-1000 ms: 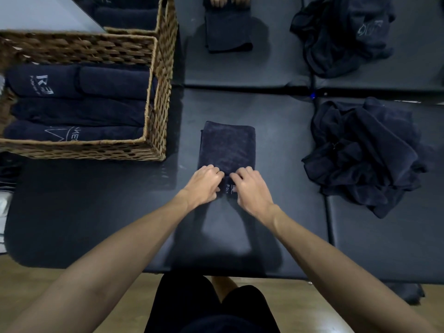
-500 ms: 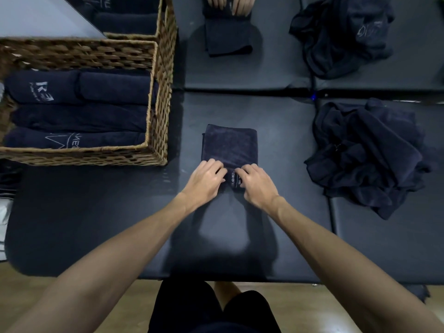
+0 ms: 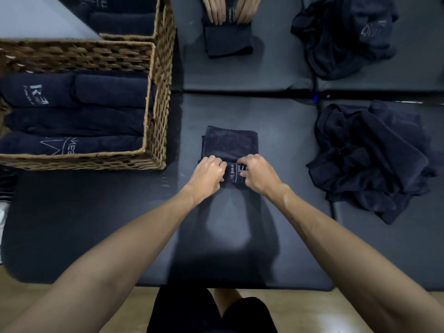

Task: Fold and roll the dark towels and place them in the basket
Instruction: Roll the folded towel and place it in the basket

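Observation:
A folded dark towel [image 3: 230, 143] lies flat on the black padded table [image 3: 120, 224], its near end wound into a roll with white lettering showing. My left hand [image 3: 208, 173] grips the roll's left part and my right hand [image 3: 258, 173] grips its right part, fingers curled over the top. The flat remainder stretches away from me. A wicker basket [image 3: 156, 131] stands to the left, holding three rows of rolled dark towels [image 3: 77, 121].
A heap of loose dark towels [image 3: 370, 159] lies to the right. A mirror at the back reflects the scene: reflected hands [image 3: 230, 10], reflected heap [image 3: 346, 32]. The table's front edge runs near my legs, with wooden floor below.
Both hands have moved away from me, rolling the towel's near end further. The roll is thicker, the flat part shorter, and white lettering now shows between my hands.

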